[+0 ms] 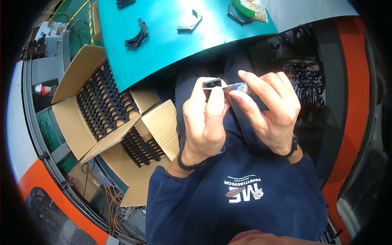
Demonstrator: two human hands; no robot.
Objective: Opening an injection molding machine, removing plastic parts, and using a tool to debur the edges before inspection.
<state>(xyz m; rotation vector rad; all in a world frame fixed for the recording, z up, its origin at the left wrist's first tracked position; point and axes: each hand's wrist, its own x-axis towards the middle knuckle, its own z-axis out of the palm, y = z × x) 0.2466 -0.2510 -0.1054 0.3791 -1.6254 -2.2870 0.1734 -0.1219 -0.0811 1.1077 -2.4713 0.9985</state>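
In front of my body, my left hand [206, 118] is closed around a black plastic part [212, 83], pinched between thumb and fingers; most of the part is hidden by the hand. My right hand [272, 107] pinches a thin knife [230, 87] by its whitish-blue wrapped grip, between thumb and index finger, with the other fingers raised. The narrow blade reaches left to the black part, close to my left thumb. Beyond the hands, black curved plastic parts [138, 34] lie apart on a teal tabletop [163, 53].
At left stand two open cardboard boxes [67, 122] with rows of black curved parts [105, 102]. A clear bag [258, 9] with small gold-coloured pieces and something green lies at the table's far right. Orange machine frames [354, 102] flank both sides, with cables [112, 208] at lower left.
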